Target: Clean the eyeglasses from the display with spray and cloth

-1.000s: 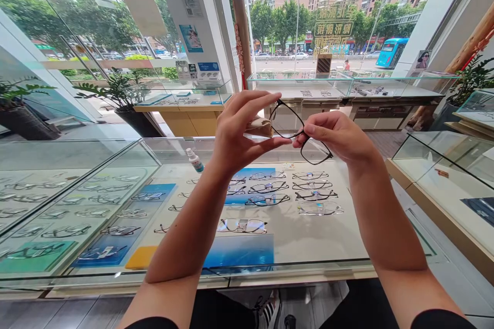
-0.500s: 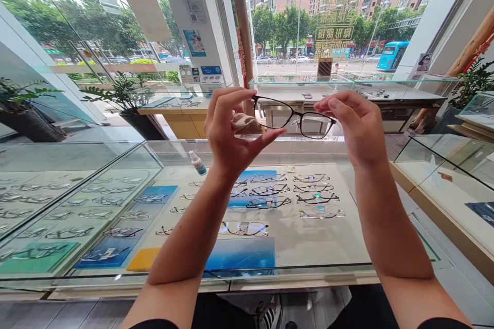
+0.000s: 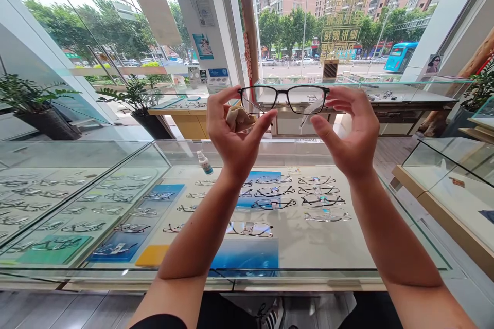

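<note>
Black-framed glasses [image 3: 283, 91] are held up level over the glass display case, lenses upright. My left hand [image 3: 235, 131] grips their left end, with a crumpled beige cloth [image 3: 240, 117] tucked in its palm and its thumb below the left lens. At the right end, the fingers of my right hand [image 3: 353, 131] hold the frame by the hinge, the thumb spread below. A small white spray bottle [image 3: 205, 163] stands on the case, left of my left forearm.
Rows of glasses [image 3: 275, 191] lie inside the display case [image 3: 320, 252] below my arms. More glass cases stand at the left and right [image 3: 455, 205]. Ahead are a counter [image 3: 417, 104], a wooden post [image 3: 249, 25], potted plants [image 3: 48, 121] and windows onto a street.
The glasses have gone from tilted to level and face on. My right thumb has come off the frame and spread downward. The view has shifted slightly.
</note>
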The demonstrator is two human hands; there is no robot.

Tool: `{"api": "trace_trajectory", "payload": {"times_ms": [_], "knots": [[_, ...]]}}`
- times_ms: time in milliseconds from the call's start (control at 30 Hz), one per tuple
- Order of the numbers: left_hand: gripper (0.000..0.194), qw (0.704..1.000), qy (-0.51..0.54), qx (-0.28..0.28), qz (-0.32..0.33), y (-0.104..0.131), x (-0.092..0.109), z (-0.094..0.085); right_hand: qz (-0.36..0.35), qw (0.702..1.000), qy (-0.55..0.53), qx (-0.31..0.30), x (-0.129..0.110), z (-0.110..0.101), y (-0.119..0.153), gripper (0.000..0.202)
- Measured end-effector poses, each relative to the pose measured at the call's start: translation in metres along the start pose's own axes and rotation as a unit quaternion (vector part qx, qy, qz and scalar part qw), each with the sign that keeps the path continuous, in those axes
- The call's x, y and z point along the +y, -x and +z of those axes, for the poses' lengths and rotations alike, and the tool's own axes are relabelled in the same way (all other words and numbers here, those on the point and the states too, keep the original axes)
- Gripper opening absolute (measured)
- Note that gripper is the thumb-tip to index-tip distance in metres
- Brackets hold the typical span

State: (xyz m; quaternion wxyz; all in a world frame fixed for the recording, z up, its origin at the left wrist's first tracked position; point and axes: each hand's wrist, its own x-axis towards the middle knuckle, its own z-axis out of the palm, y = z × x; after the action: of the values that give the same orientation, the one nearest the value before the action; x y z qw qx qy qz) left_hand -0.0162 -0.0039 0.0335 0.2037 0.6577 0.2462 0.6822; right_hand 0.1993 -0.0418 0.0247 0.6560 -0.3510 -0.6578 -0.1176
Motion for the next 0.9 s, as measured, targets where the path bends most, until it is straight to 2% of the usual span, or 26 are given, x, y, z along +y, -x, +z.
{"api": "trace_trajectory", "payload": {"times_ms": [133, 367, 667, 900], "knots": [[0.057, 0.997, -0.039, 0.055, 0.038, 0.000, 0.002, 0.002, -0.001, 1.000, -0.006, 0.007, 0.000, 0.000, 0.000, 0.036], [0.058, 0.991, -0.048, 0.102, 0.065, -0.001, -0.010, 0.000, 0.012, 1.000, 0.026, 0.000, -0.002, -0.001, 0.000, 0.040], [0.068, 0.998, 0.000, 0.050, 0.034, -0.005, -0.015, -0.002, 0.017, 0.999, 0.031, -0.005, -0.004, -0.001, -0.001, 0.043], [0.055, 0.993, -0.052, 0.078, 0.077, -0.008, -0.016, 0.000, 0.017, 0.999, 0.028, -0.003, -0.005, -0.002, 0.001, 0.041]]}}
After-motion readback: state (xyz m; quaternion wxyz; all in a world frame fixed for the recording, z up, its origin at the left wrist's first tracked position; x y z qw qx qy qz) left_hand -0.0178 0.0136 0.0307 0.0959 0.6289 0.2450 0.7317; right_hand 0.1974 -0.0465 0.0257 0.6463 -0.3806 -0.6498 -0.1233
